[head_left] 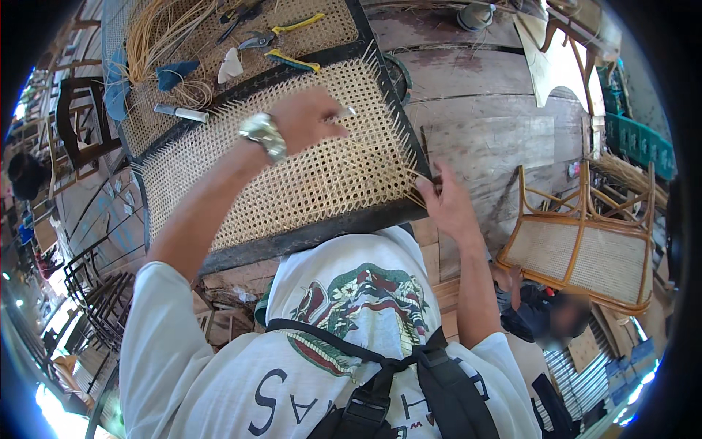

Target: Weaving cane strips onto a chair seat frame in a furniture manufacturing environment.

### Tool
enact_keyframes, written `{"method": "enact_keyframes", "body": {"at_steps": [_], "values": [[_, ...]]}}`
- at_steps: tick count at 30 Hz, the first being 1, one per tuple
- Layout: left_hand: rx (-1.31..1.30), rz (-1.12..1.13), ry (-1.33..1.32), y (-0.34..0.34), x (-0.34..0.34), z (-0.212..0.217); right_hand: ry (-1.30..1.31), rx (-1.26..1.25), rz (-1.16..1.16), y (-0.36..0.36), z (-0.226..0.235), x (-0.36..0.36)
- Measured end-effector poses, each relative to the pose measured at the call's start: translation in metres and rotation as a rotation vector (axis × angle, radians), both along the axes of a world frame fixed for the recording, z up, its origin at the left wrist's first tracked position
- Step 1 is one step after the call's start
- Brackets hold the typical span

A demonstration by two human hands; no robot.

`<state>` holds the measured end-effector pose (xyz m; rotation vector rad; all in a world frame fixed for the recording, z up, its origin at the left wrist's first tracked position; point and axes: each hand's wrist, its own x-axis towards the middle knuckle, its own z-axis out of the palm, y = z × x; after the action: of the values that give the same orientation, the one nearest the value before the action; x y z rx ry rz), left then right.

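A woven cane panel (pixel 285 175) fills a dark wooden frame (pixel 292 235) in front of me, with loose strand ends sticking out along its far and right edges. My left hand (pixel 307 121), a metal watch (pixel 263 137) on its wrist, is over the weave with curled fingers. A small shiny bit shows at its fingertips, too blurred to name. At the frame's near right corner, my right hand (pixel 451 205) has thumb and fingers around cane strand ends (pixel 414 174). Yellow-handled pruners (pixel 281 33) and a white-and-blue tube-like tool (pixel 181 113) lie beyond the panel.
A bundle of loose cane (pixel 142 44) and blue cloth scraps (pixel 175 74) lie on the far cane section. To the right are a rattan chair (pixel 585 249), a green crate (pixel 640 143) and another person (pixel 541 314). Dark chair frames (pixel 91 293) stand at left.
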<state>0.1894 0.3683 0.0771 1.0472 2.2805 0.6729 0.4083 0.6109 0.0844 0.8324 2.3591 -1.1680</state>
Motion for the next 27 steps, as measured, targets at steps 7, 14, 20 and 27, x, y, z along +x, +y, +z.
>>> {"method": "enact_keyframes", "body": {"at_steps": [7,14,20,27], "values": [[-0.122,-0.126,-0.067,0.037,0.037,-0.026,0.152,-0.032,0.015,0.02,0.015,0.007],[-0.318,-0.096,-0.162,0.057,0.033,-0.02,0.144,-0.128,-0.317,0.039,0.001,0.042],[-0.292,-0.185,-0.277,0.065,0.03,-0.031,0.039,-0.257,-0.333,0.087,0.015,0.086],[-0.192,-0.349,-0.169,0.058,0.024,-0.048,-0.066,-0.097,-0.292,0.126,0.048,0.112]]}}
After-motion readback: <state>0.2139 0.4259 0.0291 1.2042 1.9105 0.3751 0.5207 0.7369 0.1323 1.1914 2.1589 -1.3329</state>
